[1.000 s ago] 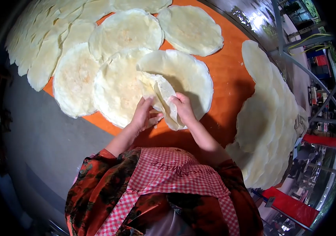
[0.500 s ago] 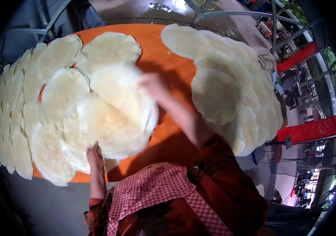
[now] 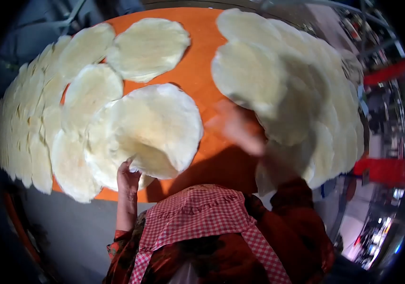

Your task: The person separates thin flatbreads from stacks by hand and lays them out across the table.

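Note:
A large, thin round flatbread [image 3: 164, 116] lies on top of a pile on the left half of the table. My left hand [image 3: 129, 176] pinches its near edge between thumb and fingers, and that edge is raised and curled over. Under it, the lower flatbreads [image 3: 99, 142] show at the left. My right hand [image 3: 238, 125] is over the orange tabletop between the left and right groups, apart from the flatbread. Motion smears its fingers, so whether it is open or closed is unclear. Nothing can be made out in it.
Overlapping flatbreads [image 3: 27, 123] cover the table's left end. One more flatbread [image 3: 148, 47] lies at the far side. Another overlapping spread [image 3: 325, 109] fills the right end. The orange tabletop [image 3: 197, 52] shows between them. Metal bars [image 3: 70, 19] stand behind the table.
My right hand has left the far right part of the top flatbread and moved right. That flatbread's far part now lies flat, while its near edge is raised at my left hand. The view has shifted.

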The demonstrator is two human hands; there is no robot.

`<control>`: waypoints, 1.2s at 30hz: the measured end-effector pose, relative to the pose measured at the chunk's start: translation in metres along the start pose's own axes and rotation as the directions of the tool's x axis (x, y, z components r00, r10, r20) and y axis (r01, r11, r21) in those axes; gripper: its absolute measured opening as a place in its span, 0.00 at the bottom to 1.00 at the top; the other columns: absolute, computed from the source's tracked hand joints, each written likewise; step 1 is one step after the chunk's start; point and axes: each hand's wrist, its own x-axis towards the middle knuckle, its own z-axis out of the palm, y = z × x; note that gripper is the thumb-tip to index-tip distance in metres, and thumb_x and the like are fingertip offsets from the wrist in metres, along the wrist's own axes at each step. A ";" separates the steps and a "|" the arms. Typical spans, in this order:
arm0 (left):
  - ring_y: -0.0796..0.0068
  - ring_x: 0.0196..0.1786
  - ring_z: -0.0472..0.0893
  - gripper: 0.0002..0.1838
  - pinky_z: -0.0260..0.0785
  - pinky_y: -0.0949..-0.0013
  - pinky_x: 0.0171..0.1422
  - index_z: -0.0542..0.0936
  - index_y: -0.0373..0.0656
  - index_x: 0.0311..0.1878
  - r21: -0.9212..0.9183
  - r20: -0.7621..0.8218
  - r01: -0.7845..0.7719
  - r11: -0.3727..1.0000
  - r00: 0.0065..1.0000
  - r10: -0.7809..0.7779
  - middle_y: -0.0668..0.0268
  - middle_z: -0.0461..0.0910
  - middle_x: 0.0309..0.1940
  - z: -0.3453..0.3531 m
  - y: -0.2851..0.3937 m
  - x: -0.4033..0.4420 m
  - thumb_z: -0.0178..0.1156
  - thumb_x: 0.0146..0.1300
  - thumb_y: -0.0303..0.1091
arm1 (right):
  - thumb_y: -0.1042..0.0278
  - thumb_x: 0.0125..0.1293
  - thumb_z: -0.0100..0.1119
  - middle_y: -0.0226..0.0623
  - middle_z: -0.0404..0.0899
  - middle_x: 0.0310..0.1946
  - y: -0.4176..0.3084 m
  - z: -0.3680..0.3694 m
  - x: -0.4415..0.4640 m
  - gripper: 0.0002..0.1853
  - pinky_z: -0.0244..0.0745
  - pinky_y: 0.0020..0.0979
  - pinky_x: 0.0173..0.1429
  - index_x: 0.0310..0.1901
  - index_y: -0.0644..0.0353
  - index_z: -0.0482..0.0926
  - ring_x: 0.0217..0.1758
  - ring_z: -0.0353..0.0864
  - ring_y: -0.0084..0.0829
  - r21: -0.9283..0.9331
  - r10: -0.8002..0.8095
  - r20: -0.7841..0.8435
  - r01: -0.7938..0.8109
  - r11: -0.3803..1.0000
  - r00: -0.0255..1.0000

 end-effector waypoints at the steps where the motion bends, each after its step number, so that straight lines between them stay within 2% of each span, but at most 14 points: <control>1: 0.63 0.49 0.78 0.08 0.74 0.60 0.53 0.78 0.42 0.41 -0.031 0.019 -0.015 0.999 1.000 0.015 0.62 0.79 0.51 0.022 0.007 -0.007 0.56 0.60 0.32 | 0.65 0.52 0.71 0.52 0.70 0.57 -0.058 0.054 -0.017 0.36 0.70 0.41 0.61 0.61 0.66 0.65 0.59 0.73 0.43 0.042 -0.033 0.236 0.023 0.999 0.971; 3: 0.63 0.48 0.79 0.11 0.74 0.58 0.55 0.78 0.42 0.46 -0.070 0.109 -0.013 0.997 0.994 0.021 0.62 0.79 0.50 0.037 0.011 -0.002 0.56 0.61 0.32 | 0.62 0.49 0.73 0.61 0.66 0.58 -0.127 0.126 -0.048 0.41 0.66 0.47 0.63 0.61 0.71 0.62 0.62 0.70 0.49 -0.135 -0.103 0.290 0.147 0.980 0.951; 4: 0.63 0.51 0.78 0.12 0.73 0.57 0.58 0.77 0.42 0.48 -0.065 0.213 -0.011 0.998 0.977 0.024 0.62 0.80 0.49 0.061 0.020 -0.011 0.56 0.64 0.34 | 0.66 0.48 0.70 0.60 0.72 0.50 -0.123 0.160 -0.049 0.38 0.72 0.46 0.56 0.59 0.73 0.63 0.55 0.76 0.48 -0.231 -0.389 0.168 0.420 0.878 0.906; 6: 0.62 0.56 0.76 0.12 0.72 0.57 0.61 0.77 0.44 0.47 -0.063 0.347 -0.056 0.996 0.935 0.074 0.60 0.77 0.54 0.068 0.038 -0.001 0.54 0.66 0.39 | 0.72 0.50 0.63 0.51 0.77 0.36 -0.133 0.183 -0.023 0.21 0.75 0.42 0.44 0.47 0.69 0.72 0.40 0.80 0.43 -0.290 -0.153 0.149 0.191 0.938 0.977; 9: 0.61 0.62 0.71 0.13 0.70 0.58 0.62 0.76 0.48 0.46 0.014 0.564 -0.310 0.951 0.788 0.248 0.57 0.70 0.62 0.132 0.071 -0.050 0.53 0.68 0.45 | 0.78 0.52 0.56 0.40 0.77 0.22 -0.165 0.103 0.020 0.02 0.72 0.36 0.32 0.24 0.63 0.76 0.29 0.77 0.33 0.062 -0.009 -0.243 0.025 0.998 0.970; 11: 0.62 0.60 0.73 0.14 0.70 0.60 0.61 0.76 0.48 0.46 0.094 0.550 -0.377 0.921 0.791 0.268 0.57 0.71 0.61 0.127 0.080 -0.060 0.55 0.68 0.47 | 0.73 0.61 0.58 0.30 0.79 0.24 -0.133 0.033 0.031 0.02 0.72 0.31 0.28 0.32 0.61 0.79 0.25 0.75 0.23 0.296 0.024 -0.273 0.061 0.953 0.962; 12: 0.63 0.60 0.73 0.14 0.70 0.60 0.60 0.76 0.48 0.46 0.129 0.552 -0.396 0.909 0.790 0.266 0.58 0.71 0.60 0.116 0.082 -0.058 0.55 0.67 0.48 | 0.71 0.63 0.58 0.29 0.80 0.27 -0.157 -0.014 0.013 0.05 0.73 0.28 0.28 0.38 0.63 0.80 0.27 0.76 0.23 0.485 0.246 -0.239 -0.104 0.868 0.940; 14: 0.64 0.58 0.74 0.15 0.71 0.62 0.58 0.75 0.48 0.47 0.151 0.476 -0.320 0.935 0.853 0.215 0.58 0.72 0.60 0.080 0.072 -0.043 0.57 0.67 0.48 | 0.72 0.62 0.56 0.32 0.82 0.32 -0.146 -0.077 -0.023 0.10 0.75 0.27 0.37 0.43 0.66 0.80 0.31 0.79 0.24 0.480 0.215 -0.355 -0.020 0.877 0.910; 15: 0.65 0.56 0.74 0.14 0.71 0.62 0.57 0.75 0.48 0.47 0.157 0.415 -0.251 0.955 0.894 0.167 0.58 0.72 0.59 0.064 0.064 -0.041 0.57 0.67 0.47 | 0.70 0.62 0.57 0.33 0.82 0.35 -0.145 -0.104 -0.047 0.12 0.76 0.28 0.43 0.46 0.65 0.79 0.34 0.80 0.25 0.323 0.291 -0.358 -0.175 0.930 0.887; 21: 0.68 0.44 0.80 0.08 0.75 0.65 0.46 0.76 0.44 0.42 0.260 0.227 0.028 0.965 0.970 -0.089 0.59 0.79 0.47 0.004 -0.002 -0.050 0.57 0.67 0.38 | 0.72 0.58 0.57 0.35 0.81 0.39 0.053 -0.105 -0.163 0.18 0.76 0.31 0.40 0.52 0.62 0.78 0.36 0.80 0.30 0.548 0.627 -0.517 -0.338 0.765 0.583; 24: 0.69 0.41 0.80 0.05 0.74 0.66 0.42 0.75 0.41 0.40 0.317 0.312 0.035 0.948 0.940 -0.139 0.60 0.81 0.42 -0.004 -0.019 -0.058 0.53 0.69 0.31 | 0.73 0.58 0.55 0.36 0.81 0.38 0.150 -0.071 -0.193 0.16 0.75 0.31 0.38 0.48 0.62 0.80 0.35 0.79 0.28 0.337 0.618 -0.519 -0.523 0.783 0.591; 26: 0.70 0.40 0.79 0.04 0.74 0.67 0.42 0.75 0.40 0.40 0.370 0.299 0.061 0.927 0.937 -0.181 0.60 0.81 0.41 -0.005 -0.019 -0.061 0.53 0.69 0.29 | 0.73 0.57 0.56 0.35 0.81 0.34 0.116 -0.053 -0.166 0.12 0.74 0.32 0.35 0.43 0.63 0.81 0.33 0.78 0.26 0.302 0.595 -0.631 -0.549 0.779 0.497; 30: 0.72 0.39 0.79 0.04 0.74 0.69 0.41 0.76 0.41 0.42 0.413 0.342 0.048 0.910 0.917 -0.204 0.61 0.81 0.40 -0.008 -0.009 -0.054 0.54 0.69 0.29 | 0.70 0.58 0.57 0.31 0.79 0.26 0.013 -0.060 -0.121 0.09 0.72 0.30 0.32 0.38 0.64 0.81 0.28 0.77 0.24 -0.014 0.316 -0.716 -0.465 0.885 0.623; 36: 0.72 0.41 0.81 0.04 0.75 0.70 0.45 0.77 0.42 0.43 0.434 0.280 0.080 0.898 0.935 -0.218 0.61 0.82 0.43 -0.024 0.004 -0.047 0.55 0.69 0.31 | 0.77 0.61 0.53 0.32 0.81 0.33 -0.090 -0.115 -0.211 0.11 0.72 0.23 0.32 0.44 0.61 0.80 0.32 0.80 0.22 0.471 0.400 -0.580 -0.109 0.875 0.710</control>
